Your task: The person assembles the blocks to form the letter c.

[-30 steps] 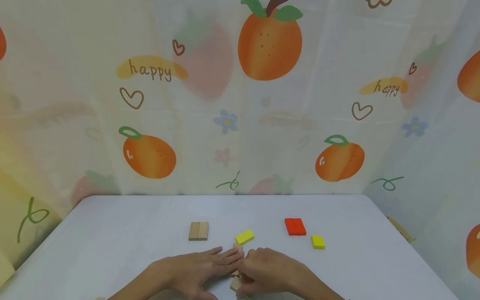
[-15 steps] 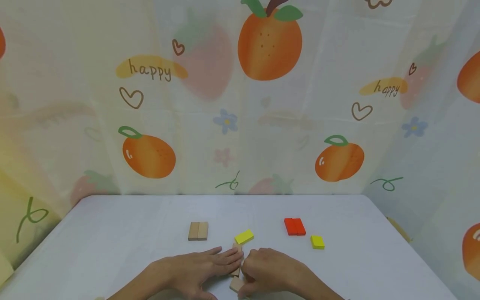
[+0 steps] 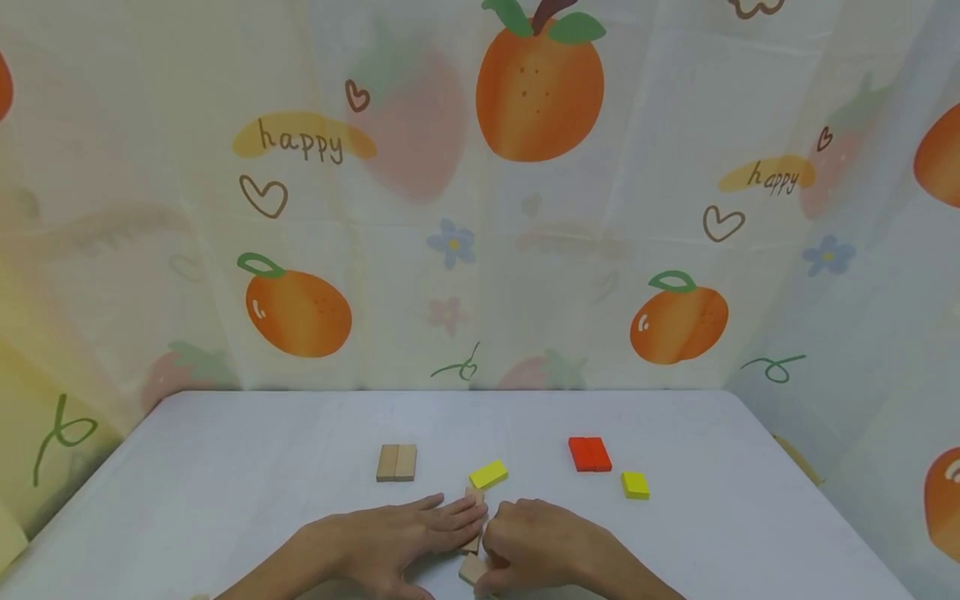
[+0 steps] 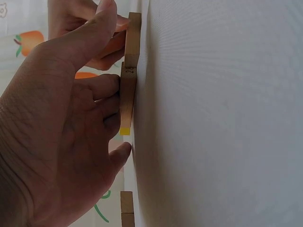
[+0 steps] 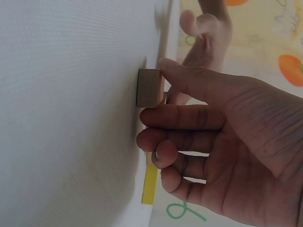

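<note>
Two plain wooden blocks lie end to end on the table between the hands. My left hand (image 3: 405, 533) stretches across the farther wooden block (image 4: 128, 94), its straight fingers resting on it and covering much of it in the head view. A printed mark shows on that block's end. The nearer wooden block (image 3: 472, 569) sits at a slight angle to it. My right hand (image 3: 547, 542) has its thumb on top of this nearer block (image 5: 149, 88) and its curled index finger at the side, pinching it. A yellow block (image 3: 489, 474) lies at the far end of the row.
Farther left on the white table (image 3: 262, 450) lie two wooden blocks (image 3: 396, 462) side by side. Two red blocks (image 3: 590, 454) lie together at the right, with another yellow block (image 3: 635, 485) closer in. A fruit-print curtain (image 3: 480, 250) hangs behind the table's far edge.
My right hand's fingers have drawn slightly to the right, so more of the wooden blocks shows beside them. My left hand has stayed in place.
</note>
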Motion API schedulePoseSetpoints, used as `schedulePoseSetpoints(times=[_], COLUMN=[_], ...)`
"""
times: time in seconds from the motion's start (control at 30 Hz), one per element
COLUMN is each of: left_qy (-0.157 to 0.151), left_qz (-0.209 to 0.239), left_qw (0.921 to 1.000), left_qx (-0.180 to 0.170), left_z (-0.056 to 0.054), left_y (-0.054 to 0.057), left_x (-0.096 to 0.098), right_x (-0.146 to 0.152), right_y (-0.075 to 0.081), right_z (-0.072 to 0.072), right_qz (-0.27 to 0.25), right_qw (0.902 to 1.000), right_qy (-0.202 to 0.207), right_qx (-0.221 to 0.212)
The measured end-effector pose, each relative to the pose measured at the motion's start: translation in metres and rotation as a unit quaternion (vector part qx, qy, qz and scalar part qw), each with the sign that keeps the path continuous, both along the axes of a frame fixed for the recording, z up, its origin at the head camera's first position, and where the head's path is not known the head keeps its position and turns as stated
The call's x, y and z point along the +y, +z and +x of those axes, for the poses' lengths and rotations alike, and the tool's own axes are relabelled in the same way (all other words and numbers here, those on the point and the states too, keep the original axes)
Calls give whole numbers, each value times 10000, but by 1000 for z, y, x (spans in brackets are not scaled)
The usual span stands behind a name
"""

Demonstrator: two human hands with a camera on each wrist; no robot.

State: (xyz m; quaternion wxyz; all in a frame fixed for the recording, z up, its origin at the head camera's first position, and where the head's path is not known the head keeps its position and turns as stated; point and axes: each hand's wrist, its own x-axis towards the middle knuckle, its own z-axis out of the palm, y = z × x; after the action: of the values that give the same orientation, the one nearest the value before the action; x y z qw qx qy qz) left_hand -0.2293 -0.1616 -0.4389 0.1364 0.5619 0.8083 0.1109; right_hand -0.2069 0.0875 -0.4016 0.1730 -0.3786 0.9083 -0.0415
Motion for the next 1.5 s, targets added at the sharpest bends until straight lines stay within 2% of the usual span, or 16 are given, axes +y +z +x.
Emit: schedulePoseSetpoints(times=[0.4,0.8,1.13,1.37,1.5], left_qy=[147,20,266,7,-10], left_qz=[-51,25,-39,48,39], left_qw=[9995,10000,9986,10000,9999], left_qx=[-281,-59,-452,-65,-92], left_z=[0,0,2,0,-1], left_y=[2,0,3,0,-1], left_x=[2,1,3,2,1], right_x=[1,1,1,1,1], right_y=[1,-1,-1,0,0], right_z=[0,0,1,2,2], right_qz=[-4,27,16,29,53], right_qw=[9999,9999,9999,9999,9999], right_qy=[-131,-121,-105,-130,-107], right_qx=[-67,-61,-34,-12,-10])
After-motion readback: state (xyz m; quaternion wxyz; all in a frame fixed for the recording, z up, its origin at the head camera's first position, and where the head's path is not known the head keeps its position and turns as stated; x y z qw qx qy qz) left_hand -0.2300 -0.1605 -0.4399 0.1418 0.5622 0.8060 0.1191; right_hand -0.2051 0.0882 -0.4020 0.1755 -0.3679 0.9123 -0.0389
